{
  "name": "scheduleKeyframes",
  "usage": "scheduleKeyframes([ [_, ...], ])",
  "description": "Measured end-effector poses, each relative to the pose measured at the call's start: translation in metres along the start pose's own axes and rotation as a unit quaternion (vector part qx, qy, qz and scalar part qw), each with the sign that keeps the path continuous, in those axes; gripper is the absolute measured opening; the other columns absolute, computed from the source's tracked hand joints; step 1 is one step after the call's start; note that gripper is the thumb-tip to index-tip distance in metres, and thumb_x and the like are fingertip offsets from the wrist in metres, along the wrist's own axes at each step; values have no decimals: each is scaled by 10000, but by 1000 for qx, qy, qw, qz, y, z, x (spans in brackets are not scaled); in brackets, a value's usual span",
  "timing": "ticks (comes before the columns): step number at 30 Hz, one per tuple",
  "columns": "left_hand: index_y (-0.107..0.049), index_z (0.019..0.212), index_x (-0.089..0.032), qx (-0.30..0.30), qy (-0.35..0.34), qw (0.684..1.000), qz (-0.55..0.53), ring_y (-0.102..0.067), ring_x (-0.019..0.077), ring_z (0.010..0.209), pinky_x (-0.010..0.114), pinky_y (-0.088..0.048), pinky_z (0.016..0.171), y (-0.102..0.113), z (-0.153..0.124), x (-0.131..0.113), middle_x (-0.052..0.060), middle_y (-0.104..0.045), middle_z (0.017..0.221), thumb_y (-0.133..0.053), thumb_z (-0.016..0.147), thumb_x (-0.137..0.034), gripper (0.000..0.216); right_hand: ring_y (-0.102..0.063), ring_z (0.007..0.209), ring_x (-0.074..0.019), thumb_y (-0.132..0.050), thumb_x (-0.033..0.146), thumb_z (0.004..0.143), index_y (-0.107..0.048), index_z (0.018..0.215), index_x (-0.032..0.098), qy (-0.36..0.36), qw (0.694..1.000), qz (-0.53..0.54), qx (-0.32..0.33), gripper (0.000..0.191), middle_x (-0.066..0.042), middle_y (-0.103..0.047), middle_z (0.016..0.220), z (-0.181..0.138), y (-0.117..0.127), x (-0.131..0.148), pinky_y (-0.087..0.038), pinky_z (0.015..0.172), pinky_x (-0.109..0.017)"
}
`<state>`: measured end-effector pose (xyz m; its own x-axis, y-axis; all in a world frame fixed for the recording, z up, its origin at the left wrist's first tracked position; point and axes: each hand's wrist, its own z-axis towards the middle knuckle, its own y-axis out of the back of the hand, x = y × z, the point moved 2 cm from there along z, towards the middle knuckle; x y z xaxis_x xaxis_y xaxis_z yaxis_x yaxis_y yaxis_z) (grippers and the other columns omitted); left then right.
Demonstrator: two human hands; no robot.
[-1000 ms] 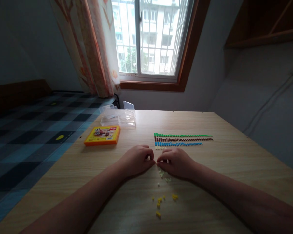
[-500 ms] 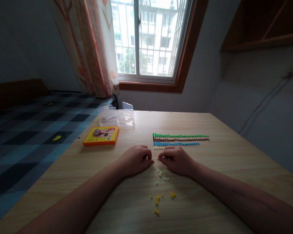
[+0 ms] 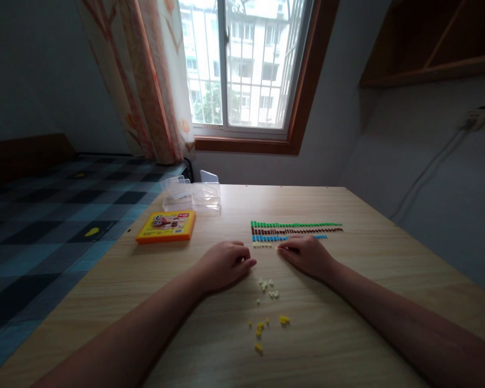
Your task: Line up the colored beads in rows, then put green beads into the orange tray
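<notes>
A small cream piece (image 3: 277, 248) is apparently pinched in the grip of the right hand (image 3: 309, 255), just beyond the right end of the cream row (image 3: 262, 245) on the bench (image 3: 367, 248). That hand has just been moved from beside the left hand (image 3: 225, 264), so the piece is brought near its row. The blue row (image 3: 267, 238) is partly covered; the left grip is curled, its contents indiscernible.

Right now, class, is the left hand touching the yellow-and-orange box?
No, a strip of tabletop shows between the left hand and the yellow-and-orange box.
</notes>
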<state>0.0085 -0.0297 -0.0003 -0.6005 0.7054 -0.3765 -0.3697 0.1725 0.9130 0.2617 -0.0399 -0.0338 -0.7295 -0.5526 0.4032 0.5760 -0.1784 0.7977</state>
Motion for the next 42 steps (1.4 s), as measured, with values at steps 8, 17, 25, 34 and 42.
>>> scheduleKeyframes([
  [8, -707, 776, -170, -1, 4, 1000, 5, -590, 147, 707, 249, -401, 653, 0, 0, 0, 49, -675, 812, -548, 944, -323, 277, -644, 731, -162, -625, 260, 931, -791, 900, 223, -24, 999, -29, 6, 173, -26, -734, 815, 3, -2, 1, -441, 682, -261],
  [17, -683, 740, -172, -2, 8, 1000, 3, -564, 135, 671, 245, -375, 624, 0, 1, 0, 31, -654, 776, -564, 935, -319, 272, -547, 609, -125, -572, 285, 963, -795, 971, 228, -7, 999, -18, 27, 230, -27, -657, 755, -4, 4, 8, -350, 577, -246],
  [25, -677, 735, -174, -5, 4, 1000, -2, -562, 131, 669, 244, -376, 630, -1, 0, 1, 25, -647, 772, -564, 938, -307, 268, -567, 655, -138, -555, 292, 987, -799, 991, 238, 18, 999, -6, 32, 250, -37, -644, 762, 0, 1, -2, -384, 620, -247],
  [34, -677, 735, -177, -4, 7, 1000, -1, -564, 132, 674, 245, -374, 629, -2, 1, 2, 26, -646, 774, -562, 941, -307, 269, -608, 709, -157, -546, 293, 992, -795, 981, 241, 10, 999, -31, 29, 255, -43, -666, 783, 2, -1, 0, -415, 661, -256],
  [42, -673, 728, -176, -9, 5, 1000, 2, -563, 131, 672, 244, -374, 628, -2, 1, 2, 26, -642, 769, -559, 938, -308, 273, -624, 720, -153, -550, 302, 990, -796, 1005, 254, -11, 999, -46, 26, 252, -31, -692, 809, 0, -2, 5, -405, 633, -249],
])
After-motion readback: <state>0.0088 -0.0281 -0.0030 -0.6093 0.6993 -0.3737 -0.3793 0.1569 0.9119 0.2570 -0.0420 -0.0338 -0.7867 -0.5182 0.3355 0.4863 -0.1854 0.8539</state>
